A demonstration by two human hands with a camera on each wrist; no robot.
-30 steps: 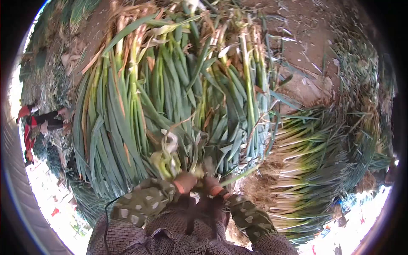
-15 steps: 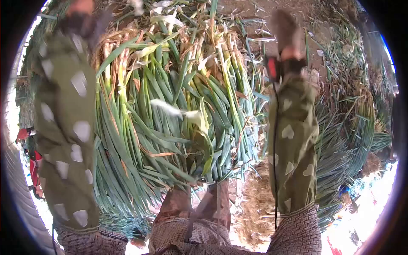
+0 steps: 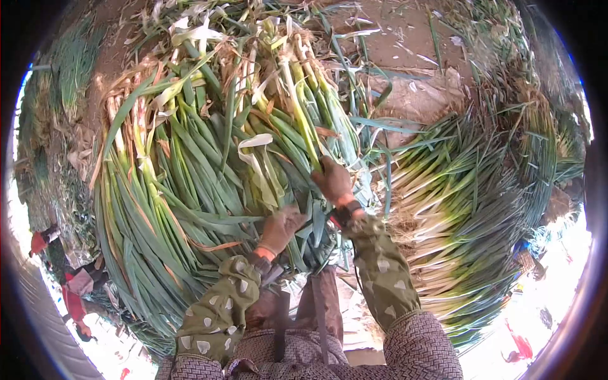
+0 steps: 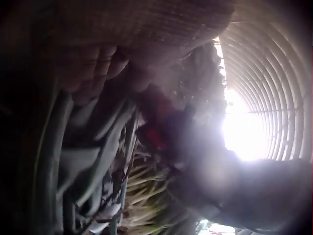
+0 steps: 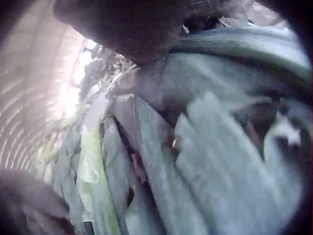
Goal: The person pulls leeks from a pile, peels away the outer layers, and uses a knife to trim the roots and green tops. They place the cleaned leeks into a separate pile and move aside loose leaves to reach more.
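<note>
A large pile of long green onions point(image 3: 190, 145) spreads before me, dry brown roots and pale stalks at the far side, leaves toward me. In the head view my right hand point(image 3: 333, 181) grips a green onion point(image 3: 300, 111) low along its leafy part. My left hand point(image 3: 280, 230) is blurred, low over the leaves nearer my body. The left wrist view shows its bent fingers point(image 4: 100, 73) above green leaves point(image 4: 56, 142); I cannot tell whether they hold any. A pale, peeled-looking leaf point(image 3: 256, 140) lies on the pile just beyond the left hand.
To the right lies a row of cleaner green onions point(image 3: 437, 253), white ends toward the pile. Bare soil point(image 3: 392, 47) with leaf scraps shows behind. More onion heaps point(image 3: 538, 133) stand far right, and another person point(image 3: 73, 297) is at the far left.
A second ago both hands were together by my lap; half a second ago the arms were spread wide while pale leaf pieces fell over the pile. Now both hands are back at the pile.
</note>
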